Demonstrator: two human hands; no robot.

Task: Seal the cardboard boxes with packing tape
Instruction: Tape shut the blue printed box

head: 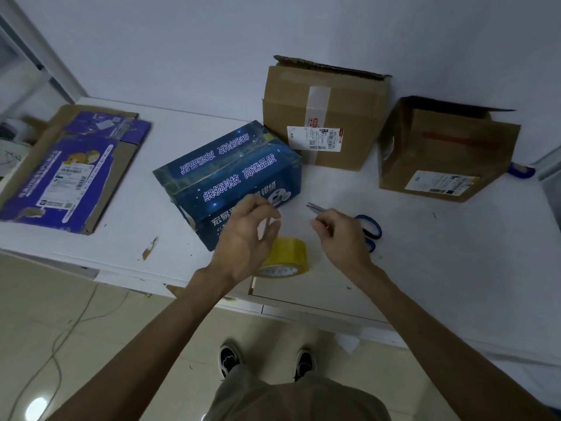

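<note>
At the middle of the table [425,268] lies the blue box [230,174], set askew, its printed top flaps closed and meeting along a seam. Just in front of the blue box, near the table's front edge, the tape [288,250], a yellow roll, stands tilted on the surface. My left hand [246,238] hovers above the blue box's near corner and partly covers the tape; its fingers are curved with thumb and forefinger drawn close, and I cannot tell whether they pinch anything. My right hand [340,235] hangs to the right of the blue box, apart from the left, its fingers curled toward the thumb; whether they grip anything I cannot tell. Beneath that hand, right of the blue box, the scissors [372,227] show blue handles on one side and metal blade tips on the other. Touching the blue box's rear right corner stands a brown box [324,117], its top flap raised, a label and a pale strip on its front. Farther right of the blue box, well apart, sits a second brown box [446,147], tilted, flap up. Left of the blue box, well apart, a flattened purple carton [69,171] lies on the table.
</note>
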